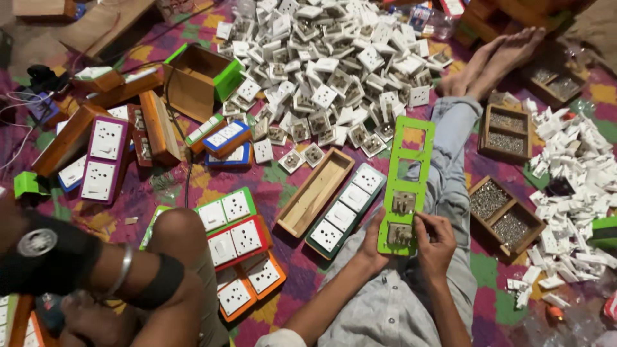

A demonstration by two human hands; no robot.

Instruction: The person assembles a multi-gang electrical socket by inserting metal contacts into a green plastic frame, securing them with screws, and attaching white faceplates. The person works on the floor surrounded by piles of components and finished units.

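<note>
1. The left hand (371,241) grips the lower left edge of a long green switch plate (407,183), fingers curled behind it and thumb on the front.
2. The right hand (436,243) is closed in a pinch at the plate's lower right edge, fingertips pressed beside the lowest fitted socket module (400,234); whether it holds anything small cannot be told.
3. The plate stands tilted over the person's lap, with two modules fitted in its lower openings and the upper openings bare.
4. Just left of it, on the patterned mat (283,177), lie a dark green assembled board (345,210) and an open wooden box (315,191), side by side.
5. To the right sits a wooden tray of screws (506,217).
6. At the lower left, another person's arm (96,270) with a bracelet rests beside stacked coloured boards (241,247).
7. Farther off, a large heap of white switch modules (328,71) covers the mat.
</note>
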